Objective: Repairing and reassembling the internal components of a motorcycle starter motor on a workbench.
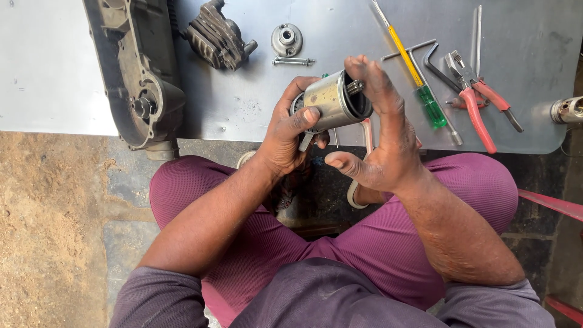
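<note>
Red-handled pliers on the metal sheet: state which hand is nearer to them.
Right. The right hand is just left of the red-handled pliers; the left hand is farther left, holding the metal cylinder.

Left hand (290,130) grips a silver cylindrical metal motor housing (333,101); right hand (379,136) covers its open end with the fingertips. On the grey metal tabletop (243,103): dark engine cover (136,73), yellow-and-green screwdriver (413,73), red-handled pliers (477,100).

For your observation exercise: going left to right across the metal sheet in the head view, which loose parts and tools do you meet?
Dark engine cover → ribbed casting → round flanged cap → yellow-and-green screwdriver → red-handled pliers → metal cylinder at the edge.
</note>
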